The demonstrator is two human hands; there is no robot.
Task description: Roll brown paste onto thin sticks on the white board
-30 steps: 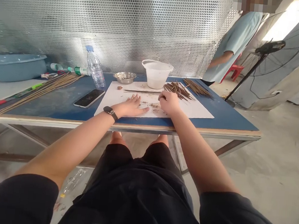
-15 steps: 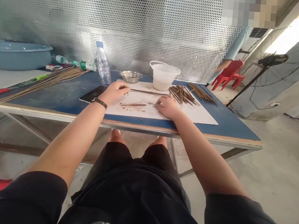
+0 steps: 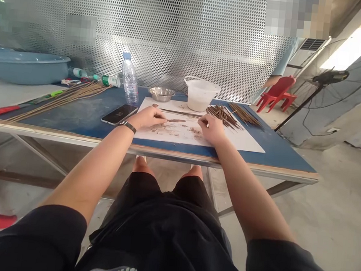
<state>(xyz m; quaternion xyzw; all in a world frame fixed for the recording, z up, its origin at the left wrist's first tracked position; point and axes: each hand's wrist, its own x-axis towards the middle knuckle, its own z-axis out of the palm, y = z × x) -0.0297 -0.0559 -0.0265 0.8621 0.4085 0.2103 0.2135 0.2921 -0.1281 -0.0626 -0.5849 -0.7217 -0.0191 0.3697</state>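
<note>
My left hand (image 3: 147, 118), with a black watch on the wrist, rests on a white sheet (image 3: 246, 139) on the blue table, its fingers closed on the left end of a thin brown-coated stick (image 3: 176, 120). My right hand (image 3: 211, 127) lies curled on the sheet near the stick's right end; what its fingers hold is hidden. Brown smears mark the sheet between the hands. A pile of coated sticks (image 3: 225, 114) lies just beyond my right hand.
A white plastic tub (image 3: 201, 95), a small metal bowl (image 3: 161, 93), a water bottle (image 3: 130, 82) and a phone (image 3: 119, 114) stand on the blue table (image 3: 84, 116). Long bare sticks (image 3: 60, 99) and a blue basin (image 3: 26, 67) lie left. A fan (image 3: 331, 77) and red chairs (image 3: 277, 93) are right.
My left hand pulled back from the sheet's far left corner towards the middle and now pinches the stick's end. My right hand shifted slightly. The view moved a little left.
</note>
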